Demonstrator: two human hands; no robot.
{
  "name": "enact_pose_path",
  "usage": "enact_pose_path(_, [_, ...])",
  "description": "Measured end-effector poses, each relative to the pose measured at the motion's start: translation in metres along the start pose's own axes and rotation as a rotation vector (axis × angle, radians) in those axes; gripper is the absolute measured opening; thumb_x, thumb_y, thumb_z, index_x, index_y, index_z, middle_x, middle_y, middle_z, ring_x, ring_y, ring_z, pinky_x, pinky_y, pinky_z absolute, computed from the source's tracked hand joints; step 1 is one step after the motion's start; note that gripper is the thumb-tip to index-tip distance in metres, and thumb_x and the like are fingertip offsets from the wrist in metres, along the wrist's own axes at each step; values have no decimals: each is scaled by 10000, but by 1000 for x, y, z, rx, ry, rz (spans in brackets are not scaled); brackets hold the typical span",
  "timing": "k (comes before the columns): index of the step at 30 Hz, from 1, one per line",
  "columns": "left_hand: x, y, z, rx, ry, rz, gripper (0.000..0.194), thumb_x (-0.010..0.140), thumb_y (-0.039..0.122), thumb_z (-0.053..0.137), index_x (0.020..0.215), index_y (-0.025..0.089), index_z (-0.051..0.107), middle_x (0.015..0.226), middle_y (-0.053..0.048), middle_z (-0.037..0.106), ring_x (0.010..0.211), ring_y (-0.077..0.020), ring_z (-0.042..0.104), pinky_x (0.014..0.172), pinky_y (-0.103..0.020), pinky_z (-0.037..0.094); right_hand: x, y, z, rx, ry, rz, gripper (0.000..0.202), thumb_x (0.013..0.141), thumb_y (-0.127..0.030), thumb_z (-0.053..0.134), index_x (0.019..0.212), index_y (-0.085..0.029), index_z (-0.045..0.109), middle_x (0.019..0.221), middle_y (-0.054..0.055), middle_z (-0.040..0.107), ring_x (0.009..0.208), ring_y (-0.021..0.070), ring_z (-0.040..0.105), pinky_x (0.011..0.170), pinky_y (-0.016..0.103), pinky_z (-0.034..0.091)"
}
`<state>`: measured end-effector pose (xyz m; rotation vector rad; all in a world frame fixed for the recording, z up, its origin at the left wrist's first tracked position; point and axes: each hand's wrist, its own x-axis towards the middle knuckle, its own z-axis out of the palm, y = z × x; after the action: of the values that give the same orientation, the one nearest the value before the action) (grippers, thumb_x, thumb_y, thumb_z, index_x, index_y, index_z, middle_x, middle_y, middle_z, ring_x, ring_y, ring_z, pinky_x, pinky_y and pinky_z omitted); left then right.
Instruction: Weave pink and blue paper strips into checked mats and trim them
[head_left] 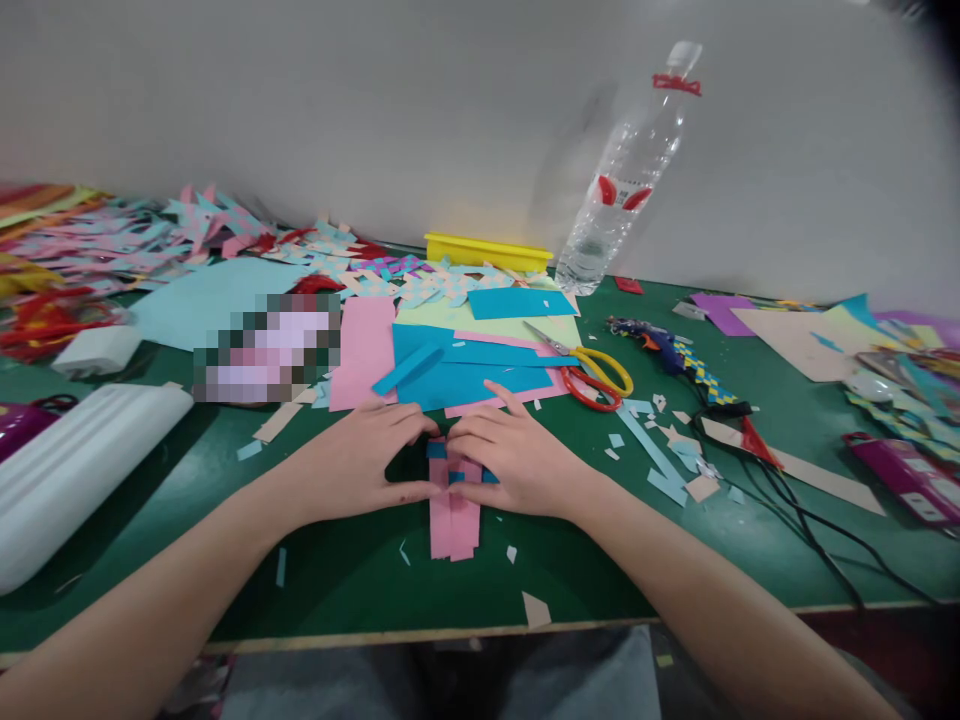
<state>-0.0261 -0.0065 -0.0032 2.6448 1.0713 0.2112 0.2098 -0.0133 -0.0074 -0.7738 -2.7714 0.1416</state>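
Observation:
Pink paper strips [453, 525] lie upright in front of me, crossed near their top by short blue paper strips [457, 477]. My left hand [367, 455] grips their left side, its curled fingertips at the top edge and its thumb lower down on the pink. From the other side my right hand [514, 455] covers much of the crossing, with thumb and fingers pressed on the strips and one finger lifted. Just beyond the hands are blue paper sheets [472, 375] and a pink sheet [363, 350]. Scissors [592, 372] with yellow and red handles rest to the right.
A tilted plastic bottle [622, 180] stands by the wall, near a yellow tray [487, 252]. On the left are a long white object [90, 480], a pixelated item [266, 350] and woven paper pieces [112, 235]. A hot glue gun [675, 355] and black cables [810, 520] lie right, among paper scraps.

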Motion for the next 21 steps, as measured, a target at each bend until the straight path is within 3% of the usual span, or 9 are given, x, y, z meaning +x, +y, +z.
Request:
enact_pose_path(8, [4, 0, 8, -12, -4, 22, 488, 818, 617, 584, 1061, 194, 580, 1058, -79, 650, 951, -270, 601, 804, -374, 412, 0, -2, -3, -21, 1, -11, 317, 898, -456, 554, 974, -165, 654, 1089, 72, 683, 1137, 233, 564, 1202, 524, 67])
enact_pose_path(21, [4, 3, 8, -15, 29, 45, 507, 789, 630, 606, 1052, 197, 587, 1045, -72, 661, 941, -261, 611, 813, -366, 417, 2, -7, -2, -64, 25, 23, 192, 929, -303, 519, 933, -185, 670, 1014, 56, 703, 1081, 217, 582, 1197, 537, 54])
